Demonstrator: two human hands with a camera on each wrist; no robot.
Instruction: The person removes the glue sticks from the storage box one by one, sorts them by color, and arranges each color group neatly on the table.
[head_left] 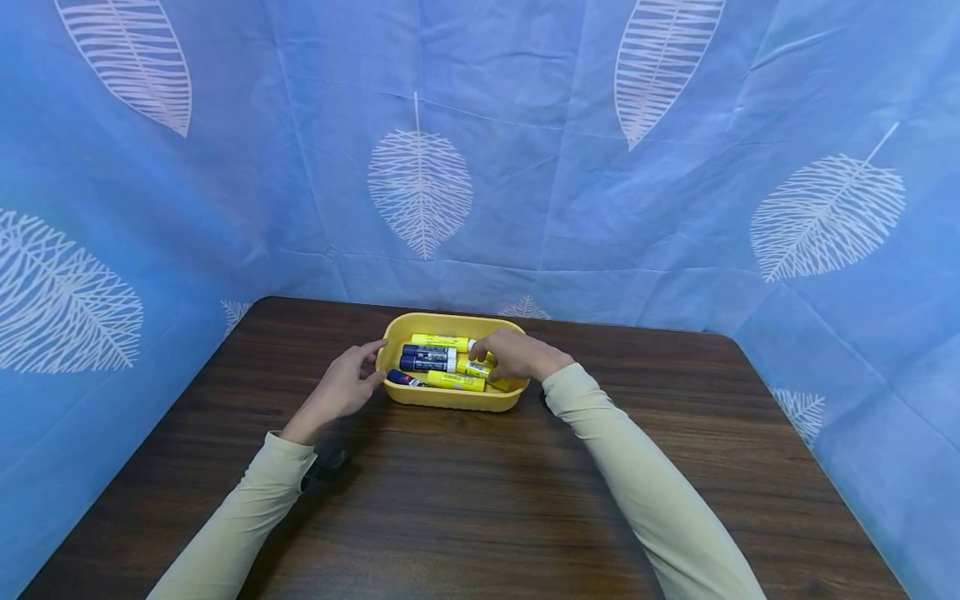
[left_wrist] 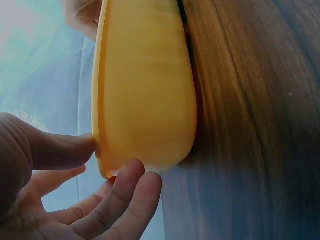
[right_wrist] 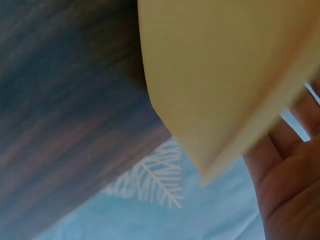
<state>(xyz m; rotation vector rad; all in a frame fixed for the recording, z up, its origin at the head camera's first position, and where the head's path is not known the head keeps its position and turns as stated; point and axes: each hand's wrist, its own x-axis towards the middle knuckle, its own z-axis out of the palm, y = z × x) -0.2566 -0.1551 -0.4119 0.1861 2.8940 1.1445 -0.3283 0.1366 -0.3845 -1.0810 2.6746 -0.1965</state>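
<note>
A yellow plastic basket [head_left: 450,400] stands toward the far edge of the table, holding several yellow and dark blue tubes that look like glue sticks. At the basket's left end is my left hand [head_left: 347,382], its thumb at the rim and its fingers spread loosely beside the end wall. My right hand [head_left: 513,354] reaches over the right end, fingers bent down among the tubes by a yellow tube [head_left: 474,369]. Whether they pinch it is unclear. Another yellow tube [head_left: 456,381] lies along the near side, beside a dark blue tube [head_left: 405,378]. In the right wrist view the basket wall hides the fingertips.
The dark wood table [head_left: 480,500] has rounded far corners. Blue cloth [head_left: 510,208] printed with white leaves hangs behind it and along both sides. Dark wrist devices, including one [head_left: 326,467] under the left wrist, sit close to the tabletop.
</note>
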